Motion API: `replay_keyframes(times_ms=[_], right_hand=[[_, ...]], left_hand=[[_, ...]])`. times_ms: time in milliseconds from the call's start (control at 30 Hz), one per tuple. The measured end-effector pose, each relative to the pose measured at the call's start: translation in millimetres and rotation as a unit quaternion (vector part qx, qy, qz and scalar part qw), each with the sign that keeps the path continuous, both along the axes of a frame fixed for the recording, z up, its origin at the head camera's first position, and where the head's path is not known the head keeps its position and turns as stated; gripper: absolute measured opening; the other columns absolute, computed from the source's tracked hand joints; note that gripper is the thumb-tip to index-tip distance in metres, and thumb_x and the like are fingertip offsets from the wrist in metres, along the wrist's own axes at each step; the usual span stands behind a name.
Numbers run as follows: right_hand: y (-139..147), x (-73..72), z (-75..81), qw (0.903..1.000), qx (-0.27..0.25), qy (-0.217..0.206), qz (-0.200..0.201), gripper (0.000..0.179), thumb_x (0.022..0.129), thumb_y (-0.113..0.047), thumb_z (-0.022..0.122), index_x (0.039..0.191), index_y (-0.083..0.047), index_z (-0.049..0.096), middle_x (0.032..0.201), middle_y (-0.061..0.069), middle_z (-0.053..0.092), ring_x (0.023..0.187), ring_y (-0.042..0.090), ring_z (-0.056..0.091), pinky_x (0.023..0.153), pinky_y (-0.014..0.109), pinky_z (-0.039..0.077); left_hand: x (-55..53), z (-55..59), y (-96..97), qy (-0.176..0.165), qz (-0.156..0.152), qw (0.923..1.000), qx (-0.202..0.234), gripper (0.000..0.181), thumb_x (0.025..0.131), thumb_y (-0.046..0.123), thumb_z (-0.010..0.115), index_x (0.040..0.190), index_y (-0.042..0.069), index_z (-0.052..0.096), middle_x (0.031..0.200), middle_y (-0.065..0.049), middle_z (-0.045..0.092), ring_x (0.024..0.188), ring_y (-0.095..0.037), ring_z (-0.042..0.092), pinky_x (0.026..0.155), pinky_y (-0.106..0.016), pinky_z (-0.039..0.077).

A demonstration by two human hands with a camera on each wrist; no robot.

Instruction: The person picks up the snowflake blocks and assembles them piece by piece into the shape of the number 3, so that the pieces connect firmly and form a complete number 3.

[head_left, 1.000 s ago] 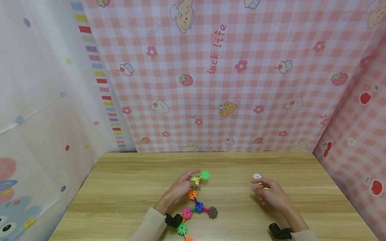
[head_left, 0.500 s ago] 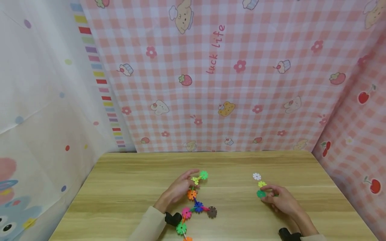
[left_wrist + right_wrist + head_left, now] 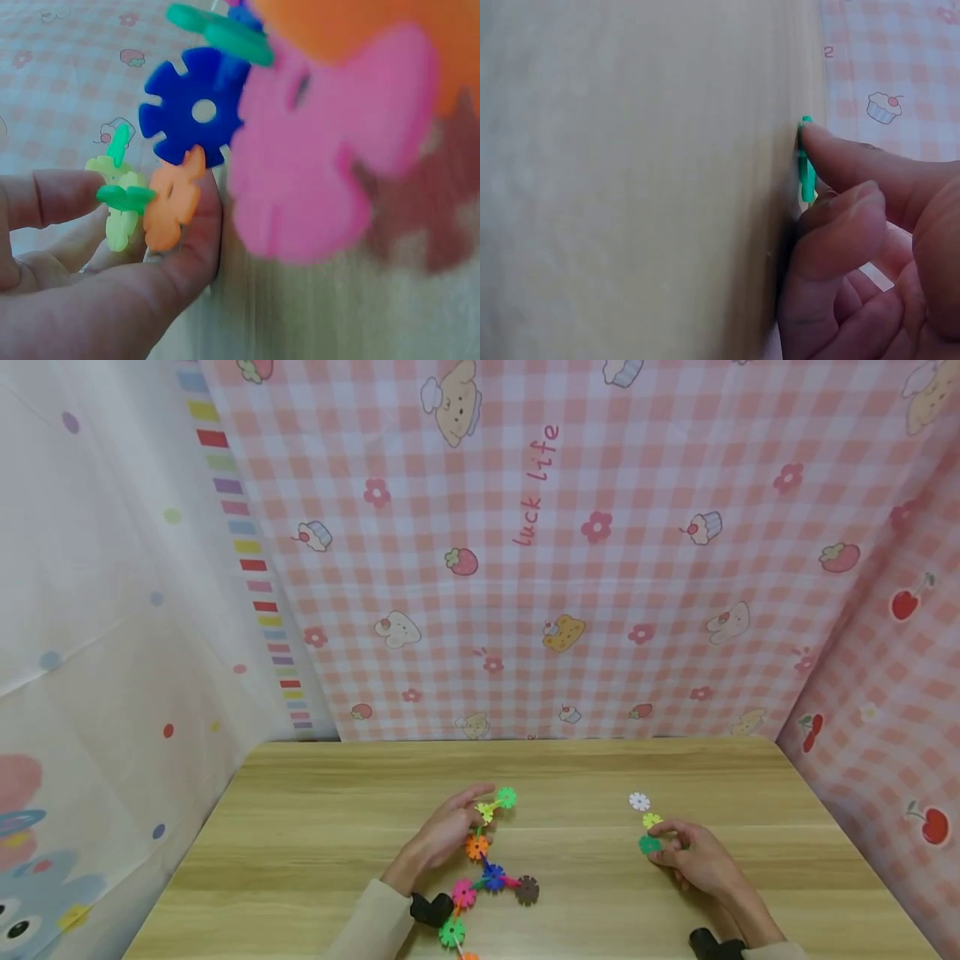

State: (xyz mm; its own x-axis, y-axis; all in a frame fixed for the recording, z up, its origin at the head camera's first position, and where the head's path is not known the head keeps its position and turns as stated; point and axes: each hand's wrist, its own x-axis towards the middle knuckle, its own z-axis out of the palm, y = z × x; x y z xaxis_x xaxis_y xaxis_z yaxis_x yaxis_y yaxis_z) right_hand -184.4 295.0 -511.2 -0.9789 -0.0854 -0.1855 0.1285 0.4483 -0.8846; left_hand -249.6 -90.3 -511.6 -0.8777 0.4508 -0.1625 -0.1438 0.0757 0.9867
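Observation:
My left hand (image 3: pixel 444 835) grips the far part of a chain of slotted plastic snowflake discs. Its fingers and thumb lie around a yellow disc (image 3: pixel 120 217) and an orange disc (image 3: pixel 171 196). The joined chain also has a light green disc (image 3: pixel 507 797), a blue disc (image 3: pixel 493 877), a pink disc (image 3: pixel 463 893) and a brown disc (image 3: pixel 527 890). On the right side, my right hand (image 3: pixel 702 862) pinches a loose dark green disc (image 3: pixel 647 844) low at the tabletop. In the right wrist view this green disc is seen edge-on beside the thumb (image 3: pixel 855 161).
Beyond the right hand lie a loose yellow disc (image 3: pixel 651 819) and a white disc (image 3: pixel 639 802). The chain runs toward the near edge through another green disc (image 3: pixel 452 932). A wooden table (image 3: pixel 337 777) meets a checked cloth (image 3: pixel 510 610) at the back.
My right hand has moved right and nearer, uncovering the yellow and dark green discs, and now holds the green one. The left hand and chain stay nearly still.

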Motion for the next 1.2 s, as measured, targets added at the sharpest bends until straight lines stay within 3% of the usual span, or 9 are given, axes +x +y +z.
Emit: replay_keyframes(times_ms=[100,300,533,700,933,1200], right_hand=[[-2,0.7,0.6,0.9998,0.014,-0.003,-0.013,0.036,0.085,-0.005,0.074,0.116,0.004,0.059,0.073,0.004,0.049,0.049,0.011,0.047,0.043,0.024,0.045],[-5,1.7,2.3,0.9972,0.068,0.006,-0.031,0.031,0.082,-0.005,0.077,0.106,0.0,0.059,0.074,0.004,0.049,0.055,0.015,0.047,0.045,0.025,0.042],[-10,1.6,7.9,0.994,0.099,0.044,-0.018,0.027,0.081,-0.004,0.077,0.096,-0.001,0.055,0.078,0.004,0.05,0.069,0.015,0.046,0.056,0.024,0.039],[-16,-0.5,11.5,0.999,0.039,0.023,-0.004,0.02,0.088,-0.002,0.07,0.099,0.001,0.053,0.082,0.008,0.059,0.066,0.018,0.057,0.052,0.025,0.049],[-32,-10.1,18.6,0.9947,-0.091,0.012,0.047,0.037,0.093,0.001,0.063,0.126,0.012,0.048,0.086,0.013,0.061,0.068,0.018,0.064,0.061,0.032,0.059],[-59,-20.0,30.1,0.9871,-0.126,0.039,0.091,0.041,0.094,-0.001,0.061,0.131,0.015,0.05,0.1,0.02,0.06,0.085,0.033,0.071,0.077,0.036,0.06]], left_hand=[[0.7,1.0,2.6,0.009,0.001,0.9999,-0.005,0.061,0.091,-0.003,0.043,0.152,0.004,0.036,0.129,-0.023,0.048,0.101,-0.029,0.061,0.084,-0.032,0.053],[-0.5,2.1,7.6,0.013,0.006,0.9999,0.009,0.052,0.1,0.009,0.048,0.15,0.004,0.038,0.123,-0.025,0.055,0.088,-0.025,0.059,0.074,-0.029,0.052],[-0.9,5.4,9.6,0.056,0.026,0.9976,-0.033,0.047,0.103,0.022,0.054,0.146,0.007,0.045,0.126,-0.016,0.057,0.098,-0.025,0.06,0.072,-0.029,0.053],[-1.0,7.4,9.8,0.065,0.032,0.9968,-0.033,0.045,0.103,0.018,0.054,0.146,0.008,0.047,0.121,-0.016,0.059,0.099,-0.026,0.061,0.073,-0.03,0.053],[0.2,12.0,9.3,0.065,0.029,0.9972,-0.026,0.042,0.103,0.017,0.053,0.145,0.015,0.049,0.122,-0.018,0.058,0.105,-0.036,0.062,0.082,-0.037,0.056],[3.2,18.2,9.9,0.069,0.012,0.9973,-0.023,0.039,0.104,0.017,0.05,0.143,0.022,0.051,0.122,-0.026,0.055,0.104,-0.039,0.06,0.084,-0.043,0.056]])
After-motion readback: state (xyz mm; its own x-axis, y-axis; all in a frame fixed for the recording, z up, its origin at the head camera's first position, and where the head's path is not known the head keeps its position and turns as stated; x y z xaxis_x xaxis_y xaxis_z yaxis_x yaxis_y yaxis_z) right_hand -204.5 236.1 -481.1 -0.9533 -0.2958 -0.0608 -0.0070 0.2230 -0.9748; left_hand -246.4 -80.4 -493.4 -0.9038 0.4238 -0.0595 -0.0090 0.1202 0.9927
